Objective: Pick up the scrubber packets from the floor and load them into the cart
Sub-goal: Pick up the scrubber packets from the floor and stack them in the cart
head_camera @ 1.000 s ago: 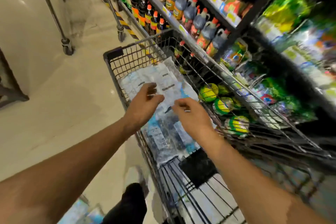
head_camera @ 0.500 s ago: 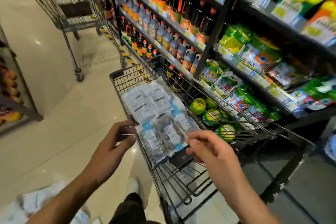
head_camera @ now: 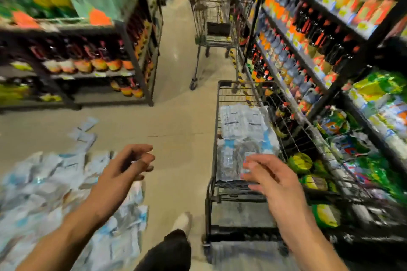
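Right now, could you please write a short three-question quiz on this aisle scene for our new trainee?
1. True or false: the left hand holds a packet.
2. Where do most loose packets lie? A) on the floor at the person's left B) on a shelf C) in the far cart
3. Fill in: the near cart already holds a stack of ____.

Key: 1 false, both it and the right hand are empty. 2 A. 3 packets.
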Tool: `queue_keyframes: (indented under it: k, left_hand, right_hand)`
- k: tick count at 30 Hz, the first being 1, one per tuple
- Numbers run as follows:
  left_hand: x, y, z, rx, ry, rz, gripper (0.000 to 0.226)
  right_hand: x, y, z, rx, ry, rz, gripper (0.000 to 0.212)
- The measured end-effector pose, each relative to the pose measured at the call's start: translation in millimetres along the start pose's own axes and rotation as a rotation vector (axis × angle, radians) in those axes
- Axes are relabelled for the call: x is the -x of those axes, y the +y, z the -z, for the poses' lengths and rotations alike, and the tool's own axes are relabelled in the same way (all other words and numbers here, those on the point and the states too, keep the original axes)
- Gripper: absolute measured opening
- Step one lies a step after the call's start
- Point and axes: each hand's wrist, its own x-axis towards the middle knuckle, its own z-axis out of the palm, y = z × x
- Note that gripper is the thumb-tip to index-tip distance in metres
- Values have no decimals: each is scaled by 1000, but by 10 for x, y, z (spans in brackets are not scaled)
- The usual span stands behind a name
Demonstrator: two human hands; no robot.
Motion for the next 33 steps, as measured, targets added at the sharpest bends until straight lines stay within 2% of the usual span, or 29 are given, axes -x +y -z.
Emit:
queue_keyframes:
  k: [5, 8, 11, 16, 18, 23, 24, 26, 29, 31, 33]
  left_hand:
    - [799, -169, 592, 71, 261, 96, 43]
    - [1152, -307, 849, 65, 348, 111, 17]
    - [1477, -487, 1050, 70, 418, 139, 24]
    - [2057, -830, 1363, 161, 568, 211, 15]
    - [2322, -966, 1498, 193, 617, 234, 24]
    - [3085, -1421, 1821, 235, 695, 373, 40]
    - [3238, -1542, 1883, 244, 711, 405, 36]
    - [3553, -1784, 1997, 248, 765, 470, 13]
    - [3971, -2002, 2182, 263, 863, 534, 17]
    - [4128, -2074, 2328, 312, 935, 545, 12]
    - [4188, -2113, 2480, 369, 1013, 546, 24]
  right_hand:
    - [167, -83, -467, 29, -172, 22, 11]
    - [325, -88, -762, 59, -298, 27, 10]
    - [529, -51, -1076, 104, -424, 9, 10]
    - [962, 122, -1713, 227, -620, -40, 11]
    - [1200, 237, -1966, 267, -684, -61, 12]
    - [1892, 648, -2474, 383, -793, -143, 13]
    - [2025, 726, -2554, 407, -811, -158, 14]
    - [2268, 873, -2706, 454, -837, -176, 18]
    - [2569, 1026, -2979, 477, -874, -171, 22]
    - [2700, 1108, -3185, 465, -868, -181, 20]
    - [2810, 1153, -3402, 476, -888, -170, 16]
